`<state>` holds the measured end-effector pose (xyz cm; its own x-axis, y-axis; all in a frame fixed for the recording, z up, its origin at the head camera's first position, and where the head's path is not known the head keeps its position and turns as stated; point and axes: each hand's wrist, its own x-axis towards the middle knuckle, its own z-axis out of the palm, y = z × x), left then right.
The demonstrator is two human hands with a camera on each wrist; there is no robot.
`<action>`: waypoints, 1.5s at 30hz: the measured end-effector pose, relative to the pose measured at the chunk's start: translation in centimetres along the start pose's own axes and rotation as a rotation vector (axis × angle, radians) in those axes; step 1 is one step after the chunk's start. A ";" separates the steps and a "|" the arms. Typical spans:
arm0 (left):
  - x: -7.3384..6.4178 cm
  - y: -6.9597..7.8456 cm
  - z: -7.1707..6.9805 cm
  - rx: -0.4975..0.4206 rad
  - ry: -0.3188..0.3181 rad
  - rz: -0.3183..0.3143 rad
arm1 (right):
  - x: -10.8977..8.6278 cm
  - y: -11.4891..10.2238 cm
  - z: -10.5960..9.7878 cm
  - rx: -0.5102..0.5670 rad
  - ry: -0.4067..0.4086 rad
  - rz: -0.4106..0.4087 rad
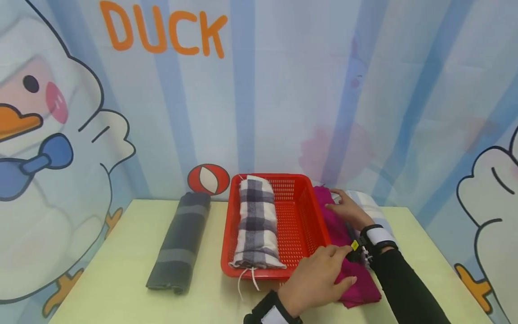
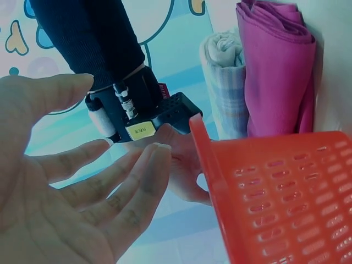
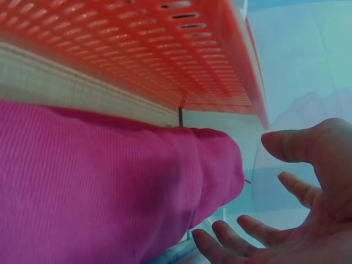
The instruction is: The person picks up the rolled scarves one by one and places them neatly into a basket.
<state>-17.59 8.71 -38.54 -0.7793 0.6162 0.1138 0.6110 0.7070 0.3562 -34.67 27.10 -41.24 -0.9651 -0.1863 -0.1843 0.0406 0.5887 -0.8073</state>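
A magenta cloth roll (image 1: 358,283) lies along the right side of the red plastic basket (image 1: 228,243). Over its far end, my right hand (image 1: 350,210) has its fingers spread; in the right wrist view the fingers (image 3: 300,190) stand apart from the cloth. Near the basket's front right corner hovers my left hand (image 1: 317,279), beside the magenta roll's near end. The left wrist view shows the left fingers (image 2: 126,203) loosely extended with nothing between them. Inside the basket, on its left side, lies a checked white and grey-blue cloth roll (image 1: 257,225) with white strings hanging over the front.
A dark grey striped cloth roll (image 1: 180,243) rests on the pale yellow table (image 1: 109,270), left of the basket. A pale checked roll (image 1: 366,204) lies right of the magenta one, partly behind the right arm. A printed duck curtain (image 1: 279,90) hangs directly behind the table.
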 end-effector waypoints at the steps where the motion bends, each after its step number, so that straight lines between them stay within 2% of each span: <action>1: 0.0 0.1 0.1 0.004 -0.007 0.001 | 0.0 0.1 -0.1 0.004 -0.005 -0.002; 9: 0.3 0.9 1.1 0.020 -0.074 0.020 | 0.1 0.5 -0.5 0.028 -0.037 0.012; 15: 0.7 1.1 1.9 0.019 -0.084 0.035 | 0.5 0.8 -0.7 0.003 -0.041 0.015; 22: 1.0 2.0 2.8 0.026 -0.158 -0.015 | 1.1 1.2 -0.5 -0.040 -0.032 0.017; 27: 1.4 2.3 3.8 0.076 -0.175 -0.022 | 1.6 1.2 -0.4 -0.035 -0.038 0.020; 32: 1.9 2.5 4.6 0.092 -0.231 -0.043 | 1.9 1.5 -0.4 -0.034 -0.044 0.033; 36: 1.9 2.6 5.2 0.094 -0.251 -0.049 | 1.7 2.0 -0.3 -0.043 -0.045 0.025; 45: 2.1 2.2 6.0 0.096 -0.272 -0.003 | 2.0 2.4 -0.3 -0.056 -0.020 0.001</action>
<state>-17.01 13.63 -43.09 -0.7230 0.6755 -0.1448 0.6294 0.7305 0.2649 -36.62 28.38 -43.38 -0.9596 -0.2011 -0.1966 0.0262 0.6321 -0.7745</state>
